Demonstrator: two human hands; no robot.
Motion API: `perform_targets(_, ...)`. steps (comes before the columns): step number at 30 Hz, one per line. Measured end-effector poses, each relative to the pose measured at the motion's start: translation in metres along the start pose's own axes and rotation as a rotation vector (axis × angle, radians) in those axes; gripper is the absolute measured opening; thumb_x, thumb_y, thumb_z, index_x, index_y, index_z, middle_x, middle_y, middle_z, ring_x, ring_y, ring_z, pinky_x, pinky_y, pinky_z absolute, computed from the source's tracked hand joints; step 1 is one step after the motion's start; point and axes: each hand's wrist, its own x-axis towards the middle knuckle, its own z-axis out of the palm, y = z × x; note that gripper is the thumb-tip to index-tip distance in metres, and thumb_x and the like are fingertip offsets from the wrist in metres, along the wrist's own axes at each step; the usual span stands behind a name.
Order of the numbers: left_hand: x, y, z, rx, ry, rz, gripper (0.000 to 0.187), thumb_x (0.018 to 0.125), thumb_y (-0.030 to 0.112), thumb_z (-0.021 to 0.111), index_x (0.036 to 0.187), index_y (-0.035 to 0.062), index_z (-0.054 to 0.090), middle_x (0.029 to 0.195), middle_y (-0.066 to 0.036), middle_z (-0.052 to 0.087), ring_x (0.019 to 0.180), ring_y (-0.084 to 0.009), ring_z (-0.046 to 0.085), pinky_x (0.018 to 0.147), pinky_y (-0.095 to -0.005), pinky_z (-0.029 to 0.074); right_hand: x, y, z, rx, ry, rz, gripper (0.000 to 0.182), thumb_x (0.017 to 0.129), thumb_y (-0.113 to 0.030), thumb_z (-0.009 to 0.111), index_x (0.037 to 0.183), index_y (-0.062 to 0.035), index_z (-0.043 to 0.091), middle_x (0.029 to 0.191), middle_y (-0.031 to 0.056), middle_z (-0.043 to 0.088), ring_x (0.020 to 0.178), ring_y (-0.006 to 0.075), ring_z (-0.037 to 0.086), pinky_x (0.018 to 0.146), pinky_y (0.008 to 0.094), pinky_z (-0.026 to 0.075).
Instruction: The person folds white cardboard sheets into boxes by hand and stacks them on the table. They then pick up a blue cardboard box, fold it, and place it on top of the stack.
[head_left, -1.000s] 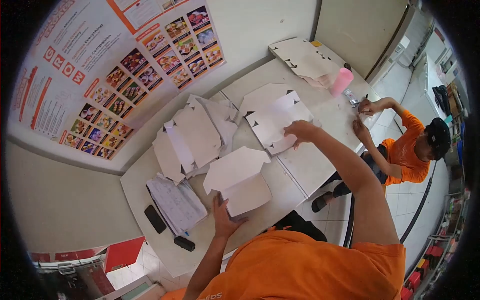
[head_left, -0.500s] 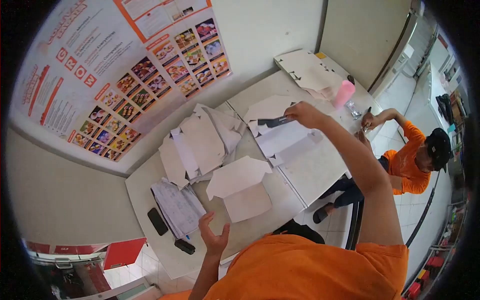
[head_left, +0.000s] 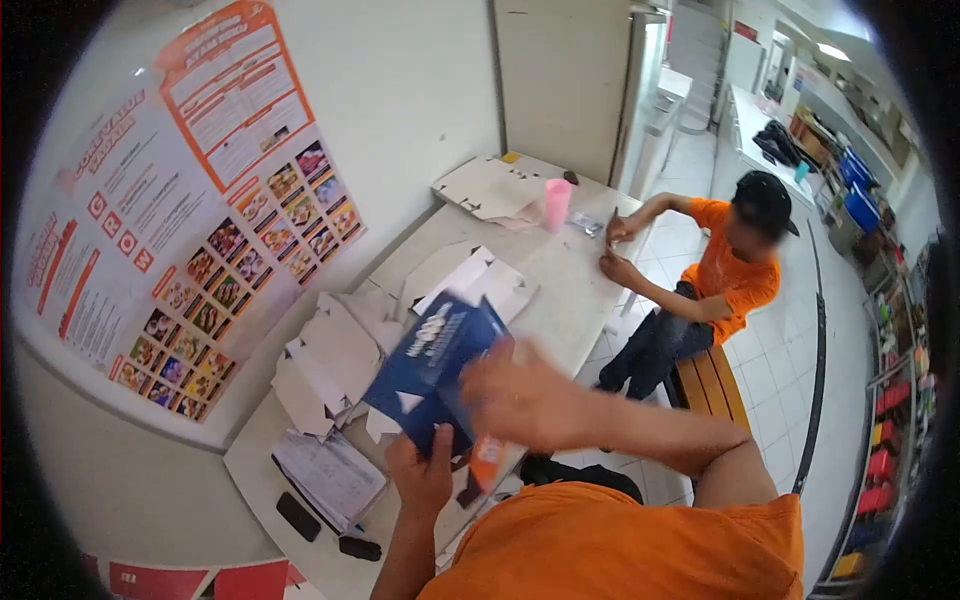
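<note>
A blue printed flat carton (head_left: 425,350) with white lettering is raised above the front of the table, tilted. My left hand (head_left: 422,475) grips its lower edge, thumb on the printed side. My right hand (head_left: 520,395), smeared by motion, is at the carton's right side; its fingers do not show clearly. Below that hand an orange printed part (head_left: 487,462) shows, also blurred. Behind the carton lie white unfolded cartons (head_left: 480,280) and a pile of more carton sheets (head_left: 320,365) on the left.
A clipboard with papers (head_left: 330,475), a black phone (head_left: 297,517) and a small black case (head_left: 360,548) lie at the near left of the table. A pink cup (head_left: 557,205) stands farther back. A person in orange (head_left: 735,260) sits at the table's right side, beside a wooden bench (head_left: 710,390).
My right hand has come from the far carton stack toward me. A blue carton is now up in front of me, and my left hand has closed on it. The view has turned right.
</note>
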Motion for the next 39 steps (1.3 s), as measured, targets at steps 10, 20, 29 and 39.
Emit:
perform_targets(10,-0.011,0.042,0.019,-0.847,0.065,-0.269,0.025,0.106,0.024,0.046,0.115,0.0019,0.054,0.107,-0.010,0.065,0.093,-0.0193,0.067,0.075,-0.0345,0.058,-0.053,-0.073,0.053,0.479,0.258,0.228,0.024,0.085,-0.007,0.072,0.100,-0.0034,0.054,0.131,0.0185,0.047,0.136,0.0404,0.041,0.106,0.0484,0.042)
perform_targets(20,-0.039,0.030,0.056,-0.895,-0.059,-0.150,0.015,0.102,0.019,0.055,0.105,0.0052,0.060,0.100,-0.006,0.067,0.087,-0.0156,0.066,0.070,-0.0295,0.055,-0.050,-0.085,0.025,0.054,0.460,0.413,0.015,0.077,-0.006,0.070,0.088,-0.0032,0.060,0.126,0.0158,0.057,0.127,0.0394,0.050,0.101,0.0571,0.040)
perform_targets(29,-0.057,0.038,0.068,-0.787,0.000,-0.169,0.014,0.100,0.014,0.058,0.096,0.0019,0.063,0.086,0.001,0.062,0.073,-0.0054,0.055,0.060,-0.0211,0.042,-0.065,-0.093,0.053,0.345,0.435,0.592,0.024,0.070,-0.010,0.075,0.088,-0.0047,0.061,0.118,0.0171,0.055,0.112,0.0382,0.054,0.097,0.0515,0.040)
perform_targets(39,-0.086,0.038,0.000,0.095,-0.502,-0.134,0.025,0.089,0.011,0.069,0.112,0.0021,0.067,0.074,-0.011,0.069,0.066,-0.0139,0.061,0.066,-0.0298,0.049,-0.101,-0.080,0.022,0.475,0.090,0.549,0.030,0.088,-0.018,0.070,0.102,-0.0061,0.047,0.119,0.0160,0.059,0.115,0.0343,0.056,0.102,0.0522,0.038)
